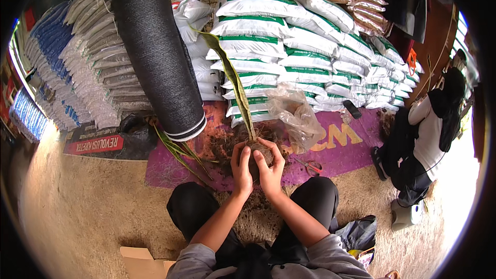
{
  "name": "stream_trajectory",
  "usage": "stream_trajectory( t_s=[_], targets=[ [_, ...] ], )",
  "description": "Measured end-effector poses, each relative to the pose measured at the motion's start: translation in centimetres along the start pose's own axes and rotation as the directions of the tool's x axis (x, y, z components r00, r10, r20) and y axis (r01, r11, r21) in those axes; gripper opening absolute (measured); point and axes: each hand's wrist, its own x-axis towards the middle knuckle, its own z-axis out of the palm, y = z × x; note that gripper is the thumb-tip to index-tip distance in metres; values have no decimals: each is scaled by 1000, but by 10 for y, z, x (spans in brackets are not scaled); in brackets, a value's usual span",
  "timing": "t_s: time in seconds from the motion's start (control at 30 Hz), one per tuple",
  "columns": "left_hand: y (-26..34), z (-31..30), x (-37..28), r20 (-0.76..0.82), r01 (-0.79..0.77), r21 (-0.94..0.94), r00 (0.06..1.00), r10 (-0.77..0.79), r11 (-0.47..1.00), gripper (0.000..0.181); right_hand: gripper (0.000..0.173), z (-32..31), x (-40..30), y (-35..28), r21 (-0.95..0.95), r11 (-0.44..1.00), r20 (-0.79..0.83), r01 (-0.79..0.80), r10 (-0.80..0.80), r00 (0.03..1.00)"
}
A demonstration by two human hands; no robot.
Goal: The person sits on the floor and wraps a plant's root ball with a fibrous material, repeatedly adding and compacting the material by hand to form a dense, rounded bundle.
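Note:
Both of my hands cup a rounded ball of soil and fibrous roots [266, 153], low between my knees. My left hand [241, 166] wraps its left side and my right hand [272, 167] its right side, thumbs on the near face. From the ball's top rises a tall snake plant leaf [235, 76], green with yellow edges, leaning left. My fingers and palms hide the ball's sides. Loose dark soil [223, 149] lies around it on a purple printed sheet [170, 172]. Just beyond my right hand sits a crumpled clear plastic bag [298, 118].
Scissors with red handles [313, 167] lie right of my hands. More snake plant leaves [180, 151] lie left, beside a black mesh roll [155, 54]. Stacked white-and-green sacks [248, 46] stand behind. A person [422, 135] sits at the right. Cardboard [141, 263] lies at lower left.

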Motion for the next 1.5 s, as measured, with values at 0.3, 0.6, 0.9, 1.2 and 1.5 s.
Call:
stream_trajectory(
  t_s=[0.3, 0.6, 0.9, 1.2, 1.5],
  targets=[
    [-12, -3, 8, -16, -23, 62, 1000, 24, 998, 18, 18, 1, 4, 11, 60, 994, -88, -96, 101, 991],
    [-11, -9, 4, -26, 96, -95, 995, -99, 991, 19, 16, 1, 1, 13, 174, 976, -81, -129, 145, 986],
    [-9, -6, 2, -156, 44, 19, 987, -41, 999, 20, 19, 2, 2, 16, 190, 960, 18, -206, 206, 978],
    [-7, -5, 0, -23, -164, 166, 985, 170, 973, 45, 23, 4, 8, 9, 166, 971, -6, -175, 178, 984],
    [3, -19, 12, 35, 199, -109, 980, -197, 974, 45, 18, 1, 1, -5, 137, 979, 81, -152, 142, 987]
  ],
)
